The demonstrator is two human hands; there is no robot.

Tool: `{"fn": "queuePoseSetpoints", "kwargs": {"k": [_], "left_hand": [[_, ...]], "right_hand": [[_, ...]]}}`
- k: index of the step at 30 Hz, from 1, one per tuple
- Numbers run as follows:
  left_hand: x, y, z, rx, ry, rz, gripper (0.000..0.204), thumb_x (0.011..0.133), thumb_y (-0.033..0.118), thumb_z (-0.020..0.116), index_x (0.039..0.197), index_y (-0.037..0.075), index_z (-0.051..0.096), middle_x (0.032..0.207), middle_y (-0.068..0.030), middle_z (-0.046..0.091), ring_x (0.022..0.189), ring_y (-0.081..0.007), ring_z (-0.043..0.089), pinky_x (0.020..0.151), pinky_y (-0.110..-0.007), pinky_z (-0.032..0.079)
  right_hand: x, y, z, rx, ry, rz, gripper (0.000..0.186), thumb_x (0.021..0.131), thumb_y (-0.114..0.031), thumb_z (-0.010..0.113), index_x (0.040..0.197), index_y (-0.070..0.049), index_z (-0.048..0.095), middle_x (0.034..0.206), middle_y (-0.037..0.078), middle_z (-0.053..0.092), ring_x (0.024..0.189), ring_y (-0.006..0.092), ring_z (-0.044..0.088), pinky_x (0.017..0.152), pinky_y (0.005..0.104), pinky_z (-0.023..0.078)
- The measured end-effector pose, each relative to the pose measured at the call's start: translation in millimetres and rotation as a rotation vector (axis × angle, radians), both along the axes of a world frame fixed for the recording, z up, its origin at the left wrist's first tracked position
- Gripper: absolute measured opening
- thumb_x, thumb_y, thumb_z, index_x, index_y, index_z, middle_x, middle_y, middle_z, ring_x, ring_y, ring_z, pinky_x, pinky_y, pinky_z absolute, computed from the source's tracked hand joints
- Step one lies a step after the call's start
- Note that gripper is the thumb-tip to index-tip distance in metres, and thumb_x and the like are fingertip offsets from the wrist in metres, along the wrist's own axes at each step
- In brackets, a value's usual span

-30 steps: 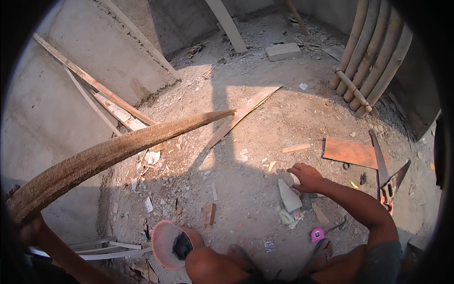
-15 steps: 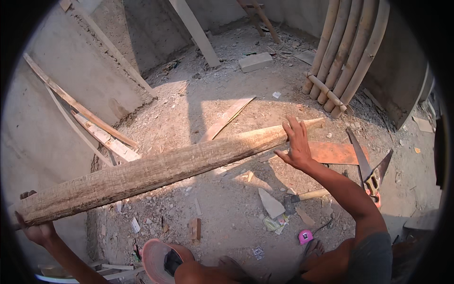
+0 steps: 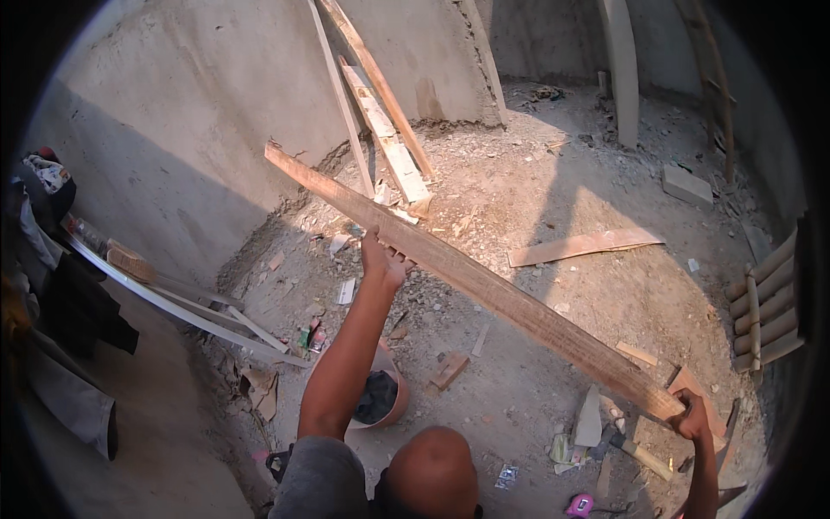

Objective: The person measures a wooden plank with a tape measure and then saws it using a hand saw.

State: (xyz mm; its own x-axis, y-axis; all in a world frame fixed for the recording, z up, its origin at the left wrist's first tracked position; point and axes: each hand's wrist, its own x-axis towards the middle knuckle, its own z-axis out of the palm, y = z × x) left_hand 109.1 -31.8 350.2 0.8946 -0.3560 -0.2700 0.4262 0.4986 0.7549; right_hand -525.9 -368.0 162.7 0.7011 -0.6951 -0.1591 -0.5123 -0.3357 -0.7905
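Note:
A long rough wooden plank slants across the view, its far end toward the wall at upper left and its near end at lower right. My left hand supports it from the near edge, thumb up against the wood and fingers curled beneath. At the lower right end, my right hand grips the plank. Below that end lie a hammer with a wooden handle and a pale pointed stone piece. An orange-brown board is partly hidden behind the plank's end.
A pink bucket with dark contents stands by my knee, near a small wood block. A pink tape measure lies at the bottom. Boards lean on the wall; another board lies on the rubble. Bamboo poles stand at right.
The view has turned left. The plank has swung round, so its left end now points up and away and its right end down toward me. My right hand has shifted to the plank's end.

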Motion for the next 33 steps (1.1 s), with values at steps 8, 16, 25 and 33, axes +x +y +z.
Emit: {"fn": "queuePoseSetpoints", "kwargs": {"k": [8, 16, 25, 33], "left_hand": [[30, 16, -252, 0.236, 0.215, 0.129, 0.046, 0.104, 0.018, 0.062, 0.145, 0.003, 0.048, 0.131, -0.017, 0.061, 0.116, -0.0376, 0.065, 0.095, -0.063, 0.056], [42, 37, -316, 0.257, 0.201, 0.337, 0.047, 0.103, 0.015, 0.062, 0.146, 0.004, 0.049, 0.133, -0.0142, 0.06, 0.117, -0.0354, 0.066, 0.095, -0.061, 0.057], [-22, 24, -281, 1.014, -0.695, 0.211, 0.061, 0.095, 0.009, 0.067, 0.152, 0.001, 0.047, 0.149, -0.0233, 0.051, 0.137, -0.0393, 0.05, 0.117, -0.046, 0.039], [-192, 46, -285, 0.893, -1.239, -0.42, 0.047, 0.09, 0.005, 0.073, 0.136, 0.005, 0.062, 0.145, -0.0182, 0.053, 0.136, -0.0387, 0.051, 0.115, -0.05, 0.04]], "right_hand": [[-65, -10, -56, 0.15, 0.477, 0.148, 0.053, 0.061, -0.025, 0.082, 0.104, 0.005, 0.074, 0.09, 0.017, 0.075, 0.085, 0.0256, 0.073, 0.078, 0.0406, 0.056], [-33, -7, -48, 0.145, 0.653, 0.262, 0.055, 0.061, -0.027, 0.081, 0.107, 0.003, 0.075, 0.099, 0.023, 0.076, 0.092, 0.0322, 0.075, 0.084, 0.0419, 0.056], [117, 83, -21, -0.054, 0.58, 0.454, 0.079, 0.058, -0.032, 0.094, 0.125, -0.004, 0.062, 0.107, 0.024, 0.074, 0.101, 0.0395, 0.073, 0.089, 0.0478, 0.057], [131, 70, -58, -0.355, 0.428, 0.481, 0.056, 0.073, -0.034, 0.086, 0.117, -0.006, 0.064, 0.117, 0.015, 0.061, 0.111, 0.0355, 0.064, 0.096, 0.0445, 0.055]]}}
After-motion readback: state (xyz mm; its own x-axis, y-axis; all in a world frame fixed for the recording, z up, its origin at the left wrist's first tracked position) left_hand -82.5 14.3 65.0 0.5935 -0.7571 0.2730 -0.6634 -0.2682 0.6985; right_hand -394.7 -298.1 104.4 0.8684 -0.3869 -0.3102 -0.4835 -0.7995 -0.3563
